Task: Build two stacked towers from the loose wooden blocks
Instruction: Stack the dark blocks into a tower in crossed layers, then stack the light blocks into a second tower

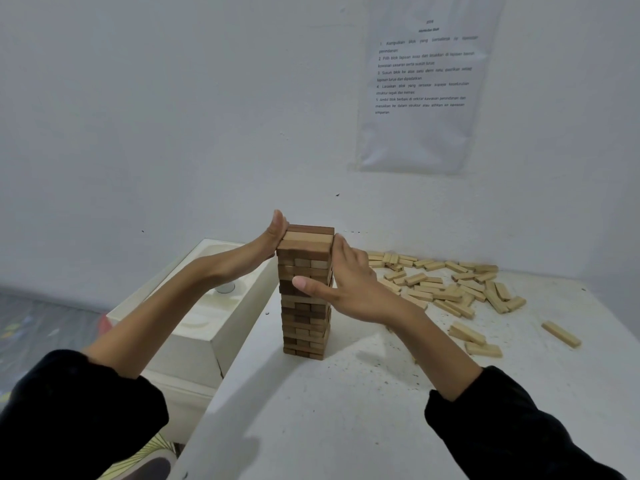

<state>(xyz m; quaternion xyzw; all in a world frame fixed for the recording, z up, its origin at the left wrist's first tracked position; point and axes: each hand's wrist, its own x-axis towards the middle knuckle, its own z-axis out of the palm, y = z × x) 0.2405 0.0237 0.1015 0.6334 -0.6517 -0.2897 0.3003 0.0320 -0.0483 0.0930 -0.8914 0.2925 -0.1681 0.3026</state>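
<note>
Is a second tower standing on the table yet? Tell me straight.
No: only one tower stands on the table, the left hand and right hand pressing its sides; the other blocks lie loose.

Centre: tall tower of brown wooden blocks (pixel 304 299) on white speckled table (pixel 346 417) | right-rear: scattered pale loose wooden blocks (pixel 450 289) on table | left: white rectangular cabinet (pixel 194 330) beside table | behind: printed paper sheet (pixel 426 88) on white wall (pixel 173 116)

We read a printed sheet (pixel 427 140) fixed to the wall (pixel 173 98): five numbered lines, 1 to 5, in small, blurred type. We make out "Susun blok ke atas satu demi satu" under 3 and "Ambil blok berbaki" under 5. The heading above them is too blurred for us to read.
</note>
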